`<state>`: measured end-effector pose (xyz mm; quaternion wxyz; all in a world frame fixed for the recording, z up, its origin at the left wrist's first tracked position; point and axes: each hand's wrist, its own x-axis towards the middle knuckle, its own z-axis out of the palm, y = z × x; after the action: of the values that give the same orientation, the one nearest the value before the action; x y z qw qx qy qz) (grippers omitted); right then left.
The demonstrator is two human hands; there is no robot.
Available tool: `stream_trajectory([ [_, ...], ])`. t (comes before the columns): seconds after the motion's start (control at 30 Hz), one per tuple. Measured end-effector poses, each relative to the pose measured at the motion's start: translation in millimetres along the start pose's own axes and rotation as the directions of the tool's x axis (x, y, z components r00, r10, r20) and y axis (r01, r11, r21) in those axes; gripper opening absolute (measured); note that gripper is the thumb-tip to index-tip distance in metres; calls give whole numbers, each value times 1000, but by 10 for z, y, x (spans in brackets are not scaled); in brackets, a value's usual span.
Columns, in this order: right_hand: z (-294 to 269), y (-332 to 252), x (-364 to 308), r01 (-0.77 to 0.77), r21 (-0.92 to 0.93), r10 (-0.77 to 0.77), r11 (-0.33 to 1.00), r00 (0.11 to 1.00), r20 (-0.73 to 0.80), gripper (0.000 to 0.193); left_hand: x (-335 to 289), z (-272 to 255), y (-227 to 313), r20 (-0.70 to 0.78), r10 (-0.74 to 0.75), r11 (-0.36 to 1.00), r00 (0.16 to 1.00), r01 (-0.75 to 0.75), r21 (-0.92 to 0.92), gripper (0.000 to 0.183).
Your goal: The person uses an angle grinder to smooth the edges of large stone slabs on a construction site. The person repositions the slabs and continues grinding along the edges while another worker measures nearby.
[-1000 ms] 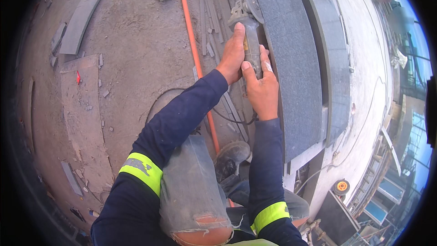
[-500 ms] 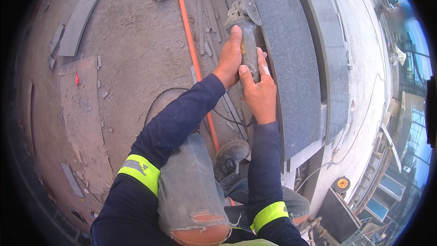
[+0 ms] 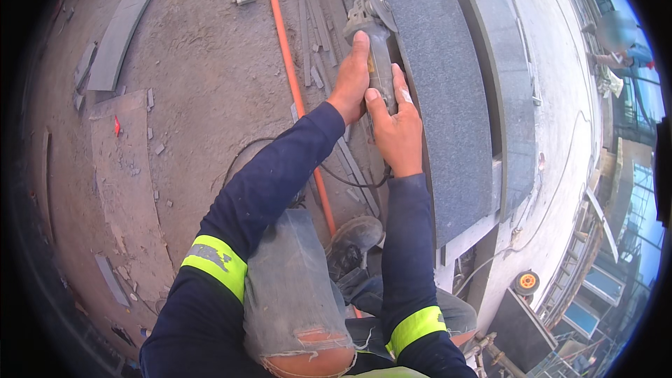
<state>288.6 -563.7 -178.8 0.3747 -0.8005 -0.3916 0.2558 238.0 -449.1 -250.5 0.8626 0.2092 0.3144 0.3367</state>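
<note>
Both my hands are closed around a dusty angle grinder (image 3: 379, 56). My left hand (image 3: 350, 82) wraps the body close to the gear head, its thumb lying along the top. Farther back, my right hand (image 3: 397, 129) grips the rear of the body, with a white patch on one finger. The grinder's disc (image 3: 381, 8) is at the left edge of a dark grey speckled stone slab (image 3: 448, 98); whether it touches the stone I cannot tell. A black cord (image 3: 360, 184) loops from the tool's rear toward the ground on the left.
An orange pipe (image 3: 290, 63) runs along the ground to my left, beside thin stone strips (image 3: 308, 35). Another angle grinder (image 3: 353, 238) lies by my knee. A second slab (image 3: 504, 91) lies right of the first. At the far right another person (image 3: 623, 42) is partly visible.
The grinder and both hands have shifted slightly farther away along the slab's edge. The disc now appears more edge-on. At the far right, the other person has moved.
</note>
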Motion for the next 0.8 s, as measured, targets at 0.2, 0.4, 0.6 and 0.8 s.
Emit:
stream_trajectory([
  [0.2,0,22,44,-52,13,52,999,999,0,78,-34,96,78,-27,-38,998,999,39,41,77],
  [0.4,-7,-52,-53,-30,-1,30,1000,1000,0,77,-41,20,1,-12,-9,999,1000,9,35,74],
  [0.6,-51,-66,-172,-30,6,30,1000,1000,1,76,-160,24,-27,55,-65,997,996,67,-34,73],
  [0.8,-48,-85,-234,-31,22,31,999,999,7,76,-150,-76,-113,113,-52,999,992,52,6,90],
])
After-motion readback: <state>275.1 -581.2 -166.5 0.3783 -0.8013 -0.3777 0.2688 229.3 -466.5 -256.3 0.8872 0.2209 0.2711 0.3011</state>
